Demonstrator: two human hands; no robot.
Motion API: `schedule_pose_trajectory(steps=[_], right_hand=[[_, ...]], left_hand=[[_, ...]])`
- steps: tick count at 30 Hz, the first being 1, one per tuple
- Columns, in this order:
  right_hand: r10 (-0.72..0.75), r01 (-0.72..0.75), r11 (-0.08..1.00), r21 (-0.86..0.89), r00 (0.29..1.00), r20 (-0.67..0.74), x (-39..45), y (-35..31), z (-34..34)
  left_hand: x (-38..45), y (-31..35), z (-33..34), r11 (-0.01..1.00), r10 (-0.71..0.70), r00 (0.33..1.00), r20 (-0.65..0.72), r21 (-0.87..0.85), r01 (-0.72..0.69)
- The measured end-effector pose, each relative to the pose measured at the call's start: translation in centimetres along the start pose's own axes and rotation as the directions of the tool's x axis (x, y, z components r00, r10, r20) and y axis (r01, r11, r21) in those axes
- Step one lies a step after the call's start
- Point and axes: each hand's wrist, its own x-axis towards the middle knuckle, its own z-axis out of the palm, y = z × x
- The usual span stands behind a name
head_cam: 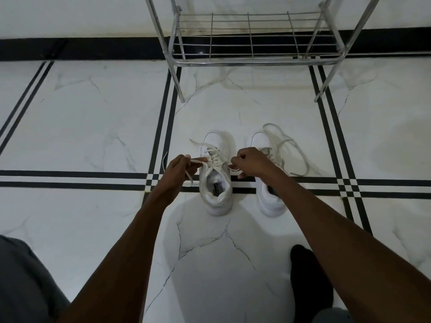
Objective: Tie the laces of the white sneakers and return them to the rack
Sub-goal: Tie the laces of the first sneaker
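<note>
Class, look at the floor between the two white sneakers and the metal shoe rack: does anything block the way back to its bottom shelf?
Nothing visible does. The stretch of white marble-patterned floor between the two white sneakers and the chrome wire shoe rack is bare, and the shelf holds nothing. Only loose white laces trail beside the right-hand sneaker.

Bare forearms, grey trousers [25,283] and a black sock [310,283] on the person.

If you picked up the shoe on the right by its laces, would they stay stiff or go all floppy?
Probably floppy. The loose laces lie in soft curling loops on the floor, so they would likely droop and swing. The right shoe might dangle and tilt, since nothing is knotted there yet, and the laces could slide through.
</note>
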Motion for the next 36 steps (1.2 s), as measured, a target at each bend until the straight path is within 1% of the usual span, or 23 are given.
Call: schedule_pose_trajectory(steps=[2, 4, 6, 7, 8, 9, 10, 11, 12, 13, 15, 17, 19, 21, 22, 25, 28, 33, 36], right_hand=[[0.017, -0.018, 0.998, -0.063, 1.0, -0.01, 0.2, -0.3, 0.3], [0.009, -0.012, 0.982, -0.189, 1.0, -0.018, 0.2, -0.6, 0.3], [-0.077, 0.054, 0.943, -0.327, 0.995, -0.058, 0.4, -0.8, 0.0], [-0.13, 0.095, 0.94, -0.328, 0.988, -0.085, 0.5, -1.0, -0.2], [-0.151, 0.122, 0.962, -0.246, 0.983, -0.102, 0.6, -1.3, -0.5], [-0.15, 0.142, 0.987, -0.078, 0.982, -0.113, 0.7, -1.5, -0.9], [-0.132, 0.145, 0.981, 0.125, 0.985, -0.108, 0.8, -1.9, -1.2], [-0.116, 0.136, 0.938, 0.319, 0.99, -0.082, 0.8, -2.3, -1.5], [-0.117, 0.124, 0.89, 0.439, 0.992, -0.042, 0.7, -2.6, -1.7], [-0.134, 0.115, 0.864, 0.49, 0.991, 0.003, 0.6, -3.0, -1.7], [-0.173, 0.114, 0.843, 0.526, 0.983, 0.063, 0.4, -3.6, -1.1], [-0.192, 0.131, 0.828, 0.545, 0.98, 0.058, 0.4, -3.9, -0.3], [-0.195, 0.141, 0.815, 0.562, 0.98, 0.037, 0.5, -4.0, 0.2], [-0.207, 0.167, 0.829, 0.534, 0.978, 0.014, 0.6, -3.9, 0.5], [-0.216, 0.188, 0.855, 0.483, 0.976, 0.003, 0.6, -3.8, 0.5], [-0.237, 0.226, 0.93, 0.291, 0.972, 0.003, 0.9, -3.3, 0.6], [-0.254, 0.248, 0.953, 0.173, 0.967, 0.009, 1.1, -3.1, 1.1], [-0.278, 0.275, 0.952, 0.133, 0.961, 0.008, 0.8, -3.6, 1.5], [-0.266, 0.267, 0.961, 0.066, 0.964, -0.025, 1.6, -3.2, 1.6]], left_hand=[[-0.1, 0.1, 0.1, 1.0, -0.006, 1.0, 0.001, -0.014, 0.006], [-0.2, 0.4, 0.1, 1.0, -0.003, 1.0, -0.008, -0.014, 0.003], [-0.3, 0.8, 0.0, 0.998, 0.02, 0.998, -0.054, 0.062, -0.016], [-0.3, 1.0, -0.2, 0.995, 0.032, 0.997, -0.075, 0.098, -0.024], [-0.3, 1.1, -0.4, 0.993, 0.036, 0.995, -0.094, 0.115, -0.025], [-0.2, 1.2, -0.6, 0.994, 0.036, 0.993, -0.113, 0.105, -0.025], [0.0, 1.4, -0.8, 0.997, 0.031, 0.991, -0.13, 0.069, -0.022], [0.2, 1.6, -0.9, 1.0, 0.02, 0.99, -0.138, 0.014, -0.018], [0.3, 1.9, -0.7, 0.999, 0.007, 0.991, -0.134, -0.045, -0.013], [0.4, 2.3, -0.5, 0.995, 0.0, 0.993, -0.121, -0.095, -0.011], [0.7, 3.0, 0.4, 0.988, 0.003, 0.996, -0.088, -0.152, -0.017], [1.1, 3.2, 1.2, 0.98, 0.006, 0.996, -0.088, -0.197, -0.024], [1.5, 3.2, 1.7, 0.97, 0.011, 0.992, -0.126, -0.241, -0.042], [1.7, 3.2, 2.0, 0.966, 0.028, 0.985, -0.171, -0.25, -0.071], [1.6, 3.2, 2.2, 0.969, 0.044, 0.982, -0.184, -0.231, -0.087], [1.5, 2.6, 2.4, 0.988, 0.098, 0.979, -0.177, -0.098, -0.117], [1.4, 2.1, 2.5, 0.988, 0.153, 0.979, -0.132, 0.028, -0.15], [1.1, 2.5, 2.7, 0.965, 0.222, 0.973, -0.062, 0.156, -0.21], [1.0, 2.8, 2.8, 0.938, 0.27, 0.962, -0.035, 0.237, -0.255]])
